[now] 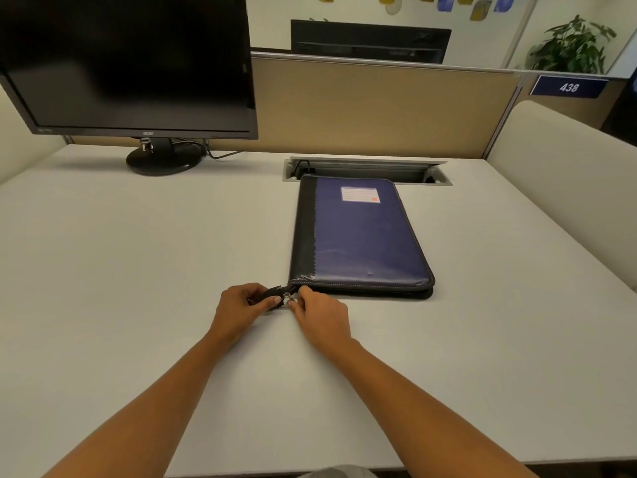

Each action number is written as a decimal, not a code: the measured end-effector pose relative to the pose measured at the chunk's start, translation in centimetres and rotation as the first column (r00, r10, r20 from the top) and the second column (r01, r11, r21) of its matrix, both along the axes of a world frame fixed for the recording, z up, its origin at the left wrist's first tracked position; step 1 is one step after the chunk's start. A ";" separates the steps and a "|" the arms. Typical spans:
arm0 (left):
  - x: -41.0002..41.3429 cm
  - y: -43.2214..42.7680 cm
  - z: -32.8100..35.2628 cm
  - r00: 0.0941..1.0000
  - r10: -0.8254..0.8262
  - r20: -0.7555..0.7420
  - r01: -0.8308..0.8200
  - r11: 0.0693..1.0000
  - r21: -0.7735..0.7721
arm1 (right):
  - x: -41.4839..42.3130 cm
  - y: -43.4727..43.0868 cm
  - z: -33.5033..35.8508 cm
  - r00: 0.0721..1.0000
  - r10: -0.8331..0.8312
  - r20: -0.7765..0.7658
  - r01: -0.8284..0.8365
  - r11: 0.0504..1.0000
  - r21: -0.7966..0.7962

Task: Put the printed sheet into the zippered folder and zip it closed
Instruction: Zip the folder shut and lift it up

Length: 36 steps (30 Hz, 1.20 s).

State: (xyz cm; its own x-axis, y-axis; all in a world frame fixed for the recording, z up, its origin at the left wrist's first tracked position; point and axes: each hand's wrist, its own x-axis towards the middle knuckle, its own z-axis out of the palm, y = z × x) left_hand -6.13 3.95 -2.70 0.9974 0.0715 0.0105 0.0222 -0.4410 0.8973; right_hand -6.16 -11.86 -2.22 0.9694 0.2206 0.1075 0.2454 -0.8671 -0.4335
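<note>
A blue zippered folder (362,236) with a black spine and a white label lies flat and folded shut on the white desk (138,270). At its near left corner a black zipper tail (275,294) sticks out. My left hand (241,305) grips that tail. My right hand (319,313) pinches the small metal zipper pull (286,299) right beside it. No printed sheet is in sight.
A dark monitor (131,63) on a round stand (163,158) occupies the back left. A cable tray (367,169) is set into the desk just behind the folder. Beige partitions (379,105) close the back and right sides.
</note>
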 end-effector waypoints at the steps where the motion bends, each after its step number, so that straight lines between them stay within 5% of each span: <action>1: 0.0 0.0 0.0 1.000 0.001 -0.008 -0.001 1.000 0.001 | 0.1 0.1 0.0 1.000 -0.002 0.002 0.002 1.000 -0.020; 9: 0.0 0.0 -0.2 1.000 0.016 -0.002 -0.016 1.000 -0.012 | 0.2 0.6 0.2 0.997 0.078 -0.019 -0.079 0.993 -0.082; 36: 0.0 -0.1 -0.1 0.971 0.223 0.083 -0.228 0.973 0.046 | 1.5 -3.3 0.8 0.967 -0.206 -0.151 0.188 0.974 -0.126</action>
